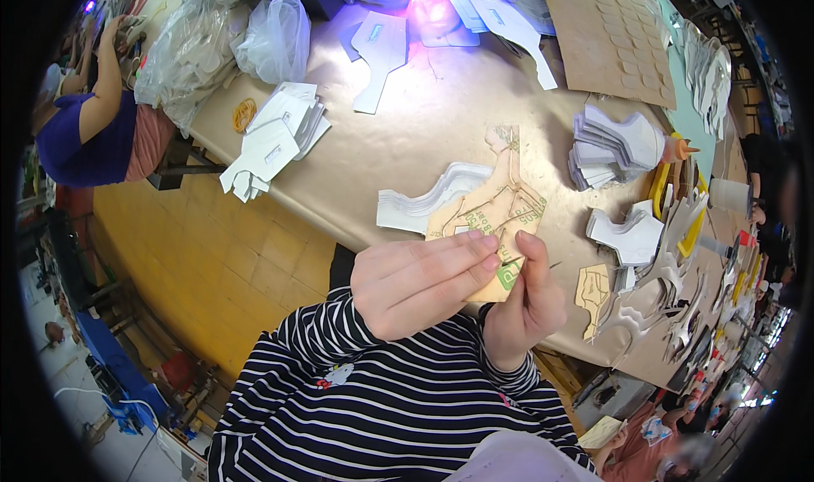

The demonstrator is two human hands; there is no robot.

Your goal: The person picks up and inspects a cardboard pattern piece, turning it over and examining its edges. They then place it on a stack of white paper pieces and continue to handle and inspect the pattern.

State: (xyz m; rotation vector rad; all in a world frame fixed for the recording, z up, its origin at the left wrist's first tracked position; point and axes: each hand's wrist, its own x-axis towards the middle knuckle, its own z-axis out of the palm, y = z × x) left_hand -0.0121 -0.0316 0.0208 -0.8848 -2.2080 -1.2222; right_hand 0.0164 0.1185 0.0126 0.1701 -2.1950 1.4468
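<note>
Now | left, beyond the hands: fanned white cut-outs (275, 134) on the table (335, 172) | left hand (424, 283): gripping the tan board (500, 195), fingers across its front, thumb hidden | between hands: that board | right hand (527, 300): gripping its lower right edge | just right: small tan template (592, 289)
</note>
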